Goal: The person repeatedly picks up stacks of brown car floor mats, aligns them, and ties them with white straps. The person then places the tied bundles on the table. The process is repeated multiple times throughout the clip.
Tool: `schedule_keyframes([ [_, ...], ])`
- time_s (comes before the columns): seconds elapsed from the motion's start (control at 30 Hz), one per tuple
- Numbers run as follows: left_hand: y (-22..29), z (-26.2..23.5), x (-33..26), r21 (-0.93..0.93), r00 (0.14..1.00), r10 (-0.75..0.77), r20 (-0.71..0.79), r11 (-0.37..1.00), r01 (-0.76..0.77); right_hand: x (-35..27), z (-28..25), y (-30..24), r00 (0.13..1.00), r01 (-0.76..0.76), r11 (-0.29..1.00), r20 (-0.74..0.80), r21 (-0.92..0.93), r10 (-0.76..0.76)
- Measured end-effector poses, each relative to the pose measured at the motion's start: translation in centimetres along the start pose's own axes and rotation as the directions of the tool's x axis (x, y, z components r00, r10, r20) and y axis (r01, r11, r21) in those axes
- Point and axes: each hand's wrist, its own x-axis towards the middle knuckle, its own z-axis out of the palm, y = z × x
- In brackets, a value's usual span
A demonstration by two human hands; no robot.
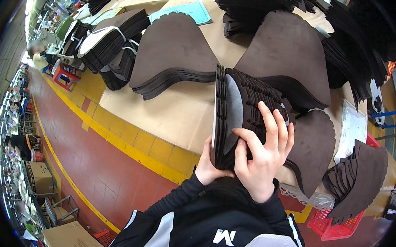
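A thick stack of dark brown cut sheet pieces (pixel 251 92) with scalloped edges stands tilted in front of me. A pale grey piece (pixel 234 109) shows among its layers. My left hand (pixel 210 164) is closed around the stack's lower left side, its thumb below. Over the layered edges lies my right hand (pixel 264 158), fingers spread and touching the stack. Its index fingertip and thumb are close together at the grey piece's lower end. Beside the held stack, a brown stack (pixel 174 47) lies to the left, another (pixel 289 43) behind to the right, and a third (pixel 312 143) nearer right.
More dark stacks crowd the tan table (pixel 175 120), including a tied bundle (pixel 109 42) at left and piles at far right. A light blue folder (pixel 190 11) lies behind. A fanned stack (pixel 362 176) sits over a red basket (pixel 336 226). Cardboard boxes (pixel 73 244) stand across the aisle.
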Motion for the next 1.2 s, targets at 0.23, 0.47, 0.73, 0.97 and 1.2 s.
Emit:
schedule_keyframes([
  [0.23,0.8,0.0,-0.1,0.038,1.000,0.013,0.002,0.999,-0.013,0.1,0.0,0.0,1.000,-0.024,0.998,-0.016,0.064,0.025],
  [0.47,1.8,0.2,-0.2,0.039,1.000,-0.007,-0.027,0.999,0.008,-0.2,1.0,0.4,0.993,0.006,0.999,-0.115,0.035,-0.002],
  [0.73,1.8,0.2,-0.3,0.050,0.999,-0.005,-0.036,0.999,0.007,0.3,0.3,0.1,0.999,0.016,0.997,-0.037,0.073,-0.013],
  [0.97,1.4,0.0,-0.4,0.038,0.998,-0.042,-0.041,0.998,0.044,0.1,0.8,0.6,0.998,0.033,0.998,-0.056,0.062,-0.030],
  [1.2,-1.0,2.0,-0.5,-0.262,0.990,-0.085,-0.110,0.964,0.053,-5.6,3.2,-0.7,0.958,-0.136,0.991,-0.254,0.007,0.133],
])
